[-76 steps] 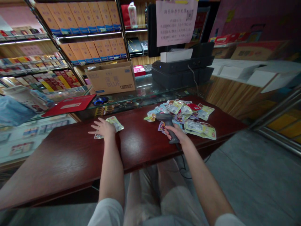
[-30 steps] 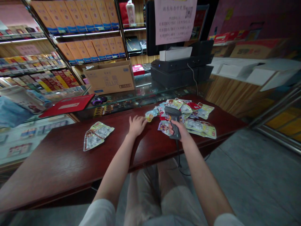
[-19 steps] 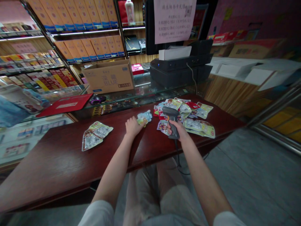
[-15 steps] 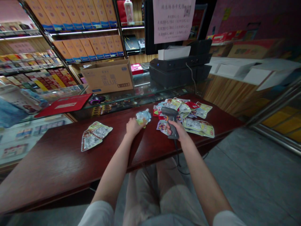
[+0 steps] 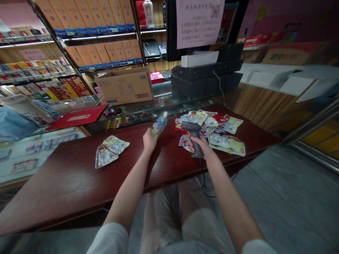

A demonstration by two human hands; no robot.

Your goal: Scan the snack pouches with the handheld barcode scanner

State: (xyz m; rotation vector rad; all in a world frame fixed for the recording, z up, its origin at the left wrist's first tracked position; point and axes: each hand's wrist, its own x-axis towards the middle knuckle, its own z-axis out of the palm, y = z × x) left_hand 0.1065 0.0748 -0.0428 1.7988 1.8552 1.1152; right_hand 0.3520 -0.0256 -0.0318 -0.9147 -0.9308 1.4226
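Observation:
My left hand (image 5: 149, 141) is closed on the lower end of a bluish pouch (image 5: 160, 124) with a white spout cap. The pouch tilts up from the tabletop, its cap pointing away from me. Wrapped round the handle of a dark grey barcode scanner (image 5: 195, 131) is my right hand (image 5: 203, 147); the scanner's head faces left. Behind and beside the scanner lies a pile of shiny snack packets (image 5: 209, 119), with more silver-green packets (image 5: 230, 145) to its right. Two or so similar packets (image 5: 112, 150) overlap at the left of the table.
The dark red table (image 5: 79, 180) borders a glass counter holding a cardboard box (image 5: 125, 86), a red folder (image 5: 76, 116) and a mouse (image 5: 112, 112). A black register (image 5: 196, 83) stands under a monitor bearing a pink notice (image 5: 199, 23). The scanner's cable (image 5: 203, 174) hangs over the front edge.
My left hand has raised and turned the pouch, so its white cap now points up and away. The scanner stays in my right hand in nearly the same place. The view has shifted slightly.

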